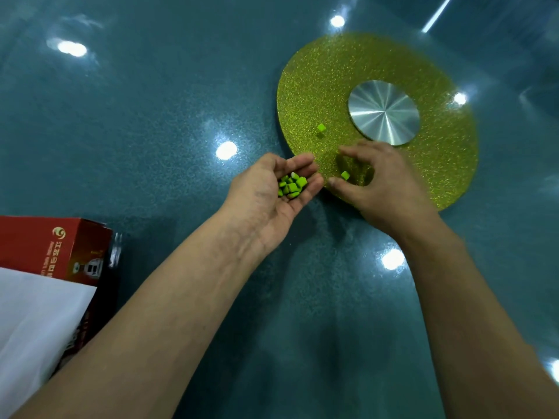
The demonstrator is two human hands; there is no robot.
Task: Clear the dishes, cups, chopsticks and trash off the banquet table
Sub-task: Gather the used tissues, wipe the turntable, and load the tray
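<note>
My left hand (281, 189) lies palm up over the teal glass table (151, 116), and several small green pieces (292, 185) rest on its loosely cupped fingers. My right hand (375, 182) arches over the near edge of the gold glitter disc (423, 71). Its thumb and fingers are spread around one green piece (345, 175) lying on the disc, with a gap on both sides of the piece. Another green piece (321, 127) sits alone farther back on the disc, left of the round metal hub (383, 112).
A red printed box (60, 246) stands at the left edge of the table, with white cloth or paper (36, 313) in front of it. Ceiling lights reflect as bright spots across the glass.
</note>
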